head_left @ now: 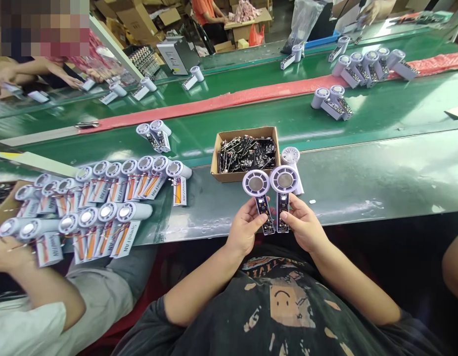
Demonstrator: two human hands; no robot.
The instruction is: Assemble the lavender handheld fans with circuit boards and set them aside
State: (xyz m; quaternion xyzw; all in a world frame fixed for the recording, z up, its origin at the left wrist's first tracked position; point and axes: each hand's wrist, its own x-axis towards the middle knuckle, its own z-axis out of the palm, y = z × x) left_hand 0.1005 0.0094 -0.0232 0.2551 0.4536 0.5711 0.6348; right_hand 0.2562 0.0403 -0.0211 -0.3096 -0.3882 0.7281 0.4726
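My left hand (247,225) grips a lilac handheld fan (256,184) by its handle, thumb on the black circuit board that fills the handle's open face. In my right hand (301,221) is a second such handheld fan (284,179), held side by side with the first, its circuit board (283,202) also facing me. Both round heads point up, each with a grey metal disc in the middle. Right behind them, another lilac fan (290,156) rests on the bench. A cardboard box (244,176) full of black circuit boards stands just beyond my hands.
Rows of fans with orange wiring (128,211) cover the bench to the left, beside a co-worker's arm (32,282). More fans (331,103) lie on the green conveyor belt (214,118), which a red strip (251,94) divides. Other people work across the line.
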